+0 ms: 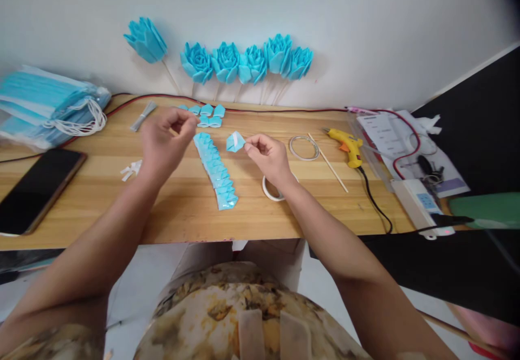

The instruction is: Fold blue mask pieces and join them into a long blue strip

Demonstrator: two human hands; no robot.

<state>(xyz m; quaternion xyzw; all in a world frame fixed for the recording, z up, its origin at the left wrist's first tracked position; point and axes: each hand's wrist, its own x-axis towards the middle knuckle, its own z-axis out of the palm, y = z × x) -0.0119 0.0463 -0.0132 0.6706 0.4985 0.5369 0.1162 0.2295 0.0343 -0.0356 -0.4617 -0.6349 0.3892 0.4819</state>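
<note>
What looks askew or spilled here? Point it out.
The far-left blue flower leans left, apart from the other five flowers clustered together. White strips lie loosely scattered right of the phone. Nothing looks damaged.

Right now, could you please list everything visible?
Stemmed flowers: six, blue, back
Pleated masks: stack, blue, left
Rectangular phone: one, black, left
Strip bundle: one, grey, left
Short strips: several, white, left
Folded pieces: several, blue, back
Overlapping folded row: one, blue, centre
Tape roll: one, white, right
Coiled ring: one, silvery, right
Wooden stick: one, pale, right
Glue gun: one, yellow, right
Power strip: one, white, right
Keys: bunch, dark, on paper
Wooden table: one, brown, beneath
Cable: one, red, back
Left hand: one, left
Right hand: one, pinching blue piece
</note>
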